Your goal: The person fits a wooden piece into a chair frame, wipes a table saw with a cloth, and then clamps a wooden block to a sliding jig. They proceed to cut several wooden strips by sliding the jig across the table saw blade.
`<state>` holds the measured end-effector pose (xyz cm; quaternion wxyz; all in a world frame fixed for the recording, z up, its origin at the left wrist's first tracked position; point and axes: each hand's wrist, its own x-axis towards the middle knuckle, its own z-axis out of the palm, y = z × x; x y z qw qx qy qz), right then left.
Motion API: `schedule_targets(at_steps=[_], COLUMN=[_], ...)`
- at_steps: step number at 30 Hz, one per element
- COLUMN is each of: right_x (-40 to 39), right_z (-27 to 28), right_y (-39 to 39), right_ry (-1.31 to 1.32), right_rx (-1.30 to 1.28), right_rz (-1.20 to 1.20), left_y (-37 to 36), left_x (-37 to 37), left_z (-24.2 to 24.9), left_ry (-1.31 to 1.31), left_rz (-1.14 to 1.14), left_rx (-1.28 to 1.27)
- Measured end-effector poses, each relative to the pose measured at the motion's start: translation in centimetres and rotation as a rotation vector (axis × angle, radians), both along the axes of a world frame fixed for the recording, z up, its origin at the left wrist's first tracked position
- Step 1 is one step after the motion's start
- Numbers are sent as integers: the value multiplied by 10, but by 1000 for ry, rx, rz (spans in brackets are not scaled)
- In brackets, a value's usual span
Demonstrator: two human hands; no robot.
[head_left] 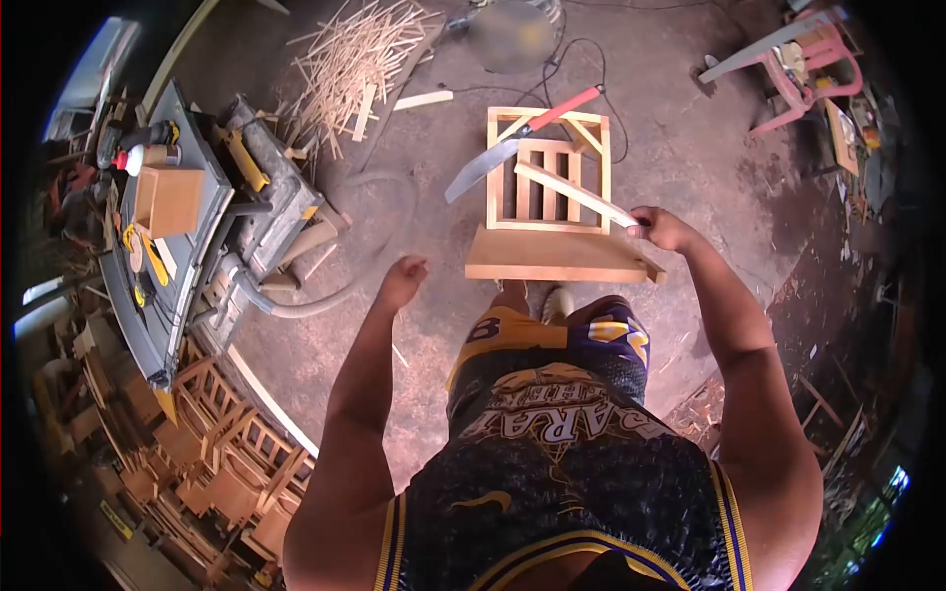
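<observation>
- The right hand (662,229) has its fingers clamped round the near end of a wooden strip (579,194), just right of center frame.
- From that hand the strip runs to the upper left, its long axis slanting across the slatted frame (494,182); whether its far end touches the slats, I cannot tell.
- The left hand (402,281) is well apart, left of center, fingertips drawn together and nothing visible in them; the right is much nearer the frame.
- A handsaw (483,169) lies slantwise over the frame's upper part, red handle to the upper right, blade tip past the frame's left side.
- A wide board (552,258) is just below the frame, nearer the person.
- On the gray machine table (207,251) at left is a wooden box (179,202), its contents hidden from here, beside a red-capped bottle (148,158).
- The pink chair (840,71), upper right, holds things too blurred to name.
</observation>
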<state>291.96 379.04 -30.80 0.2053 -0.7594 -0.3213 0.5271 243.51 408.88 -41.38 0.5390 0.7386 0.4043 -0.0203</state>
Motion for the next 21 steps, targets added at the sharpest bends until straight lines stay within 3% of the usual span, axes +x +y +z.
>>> schedule_targets(at_steps=[3, 6, 8, 10, 11, 15, 19, 21], right_x=[38, 57, 63, 65, 65, 60, 64, 58], right_z=[-93, -182, -217, -251, -267, -280, -275, -273], right_y=[27, 55, 79, 83, 83, 84, 86, 89], right_ry=[2, -39, 34, -14, 45, 133, 133, 105], right_rx=[-142, -34, -94, -13, -93, -162, -200, -252], right_rz=[267, 487, 594, 644, 689, 691, 715, 764], left_y=[25, 34, 29, 25, 22, 12, 4, 2], left_x=[77, 143, 167, 181, 185, 192, 208, 219], left_z=[-18, -41, -68, -103, -117, -154, -150, -143], left_ry=[22, 62, 131, 220, 227, 324, 320, 346], left_rz=[-11, 31, 10, -23, -38, -157, -213, -291], left_rx=[39, 10, -7, -203, -236, -155, -195, -21])
